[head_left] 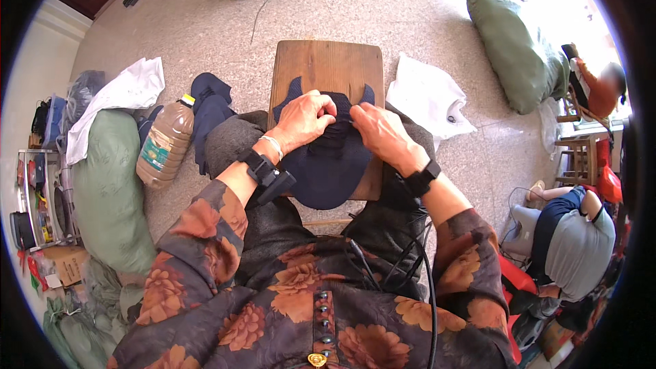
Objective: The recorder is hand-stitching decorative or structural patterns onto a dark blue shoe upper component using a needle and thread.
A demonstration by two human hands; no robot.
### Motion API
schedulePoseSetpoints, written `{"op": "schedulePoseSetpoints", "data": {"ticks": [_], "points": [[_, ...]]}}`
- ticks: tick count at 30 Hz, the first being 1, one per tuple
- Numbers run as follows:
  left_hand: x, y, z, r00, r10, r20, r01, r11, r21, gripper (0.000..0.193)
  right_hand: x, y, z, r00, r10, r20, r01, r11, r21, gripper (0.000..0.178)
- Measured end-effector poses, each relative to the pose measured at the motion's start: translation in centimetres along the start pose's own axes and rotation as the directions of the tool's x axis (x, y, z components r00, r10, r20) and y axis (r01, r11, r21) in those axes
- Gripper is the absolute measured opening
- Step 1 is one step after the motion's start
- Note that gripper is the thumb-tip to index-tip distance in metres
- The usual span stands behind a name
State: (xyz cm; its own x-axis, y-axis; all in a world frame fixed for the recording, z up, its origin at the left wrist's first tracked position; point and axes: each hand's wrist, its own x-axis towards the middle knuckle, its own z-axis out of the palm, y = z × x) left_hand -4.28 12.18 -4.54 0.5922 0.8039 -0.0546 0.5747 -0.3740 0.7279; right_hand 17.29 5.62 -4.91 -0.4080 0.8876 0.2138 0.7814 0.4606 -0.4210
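A navy knitted shoe upper (324, 179) lies flat on a small wooden bench (328, 63) between my knees. Its rounded toe faces me, and two pointed ends stick out on the far side. A ribbed strip runs down its middle. My left hand (301, 121) has its fingers curled and pinched at the left edge of that strip. On the strip's other side, my right hand (384, 135) pinches the fabric near the right edge. Anything small between the fingertips is too fine to make out.
More navy pieces (213, 113) lie left of the bench beside a large yellow-capped plastic bottle (166, 143). A green sack (109, 191) stands farther left. White bags (430, 96) and another green sack (512, 55) are to the right. Two other people sit at right.
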Motion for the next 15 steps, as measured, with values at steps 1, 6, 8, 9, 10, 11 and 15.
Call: {"op": "schedulePoseSetpoints", "data": {"ticks": [1,6,8,9,10,11,15], "points": [[0.0,0.0,0.1,1.0,-0.014,0.004,0.014,1.0,0.018,0.012,-0.7,0.3,-0.7,1.0,-0.001,0.0,0.001,1.0,-0.004,0.008],[-0.4,-0.4,-0.1,0.994,0.042,-0.1,-0.042,0.999,-0.007,0.012,-2.5,-0.6,-3.1,0.975,0.207,-0.083,-0.187,0.961,0.202,0.006],[-0.8,0.2,-0.5,0.999,-0.034,-0.011,0.033,0.999,-0.008,0.012,-2.5,-1.3,-2.9,0.959,0.255,-0.122,-0.218,0.941,0.257,0.005],[-0.9,0.3,-0.3,1.0,-0.024,-0.012,0.024,1.0,-0.011,0.012,-2.7,-1.2,-2.2,0.941,0.306,-0.145,-0.251,0.918,0.308,0.004],[-1.0,0.4,-0.1,0.999,0.017,-0.033,-0.017,1.0,0.005,0.012,-2.7,-1.3,-1.7,0.92,0.355,-0.165,-0.279,0.89,0.36,0.005],[-1.3,0.2,0.1,0.997,0.051,-0.055,-0.05,0.998,0.024,0.012,-2.3,-1.9,-1.5,0.908,0.396,-0.136,-0.33,0.878,0.347,0.009],[-1.4,-0.4,0.5,0.993,0.073,-0.095,-0.07,0.997,0.039,0.011,-0.8,-2.2,-0.1,0.926,0.342,-0.161,-0.291,0.916,0.275,0.011]]}}
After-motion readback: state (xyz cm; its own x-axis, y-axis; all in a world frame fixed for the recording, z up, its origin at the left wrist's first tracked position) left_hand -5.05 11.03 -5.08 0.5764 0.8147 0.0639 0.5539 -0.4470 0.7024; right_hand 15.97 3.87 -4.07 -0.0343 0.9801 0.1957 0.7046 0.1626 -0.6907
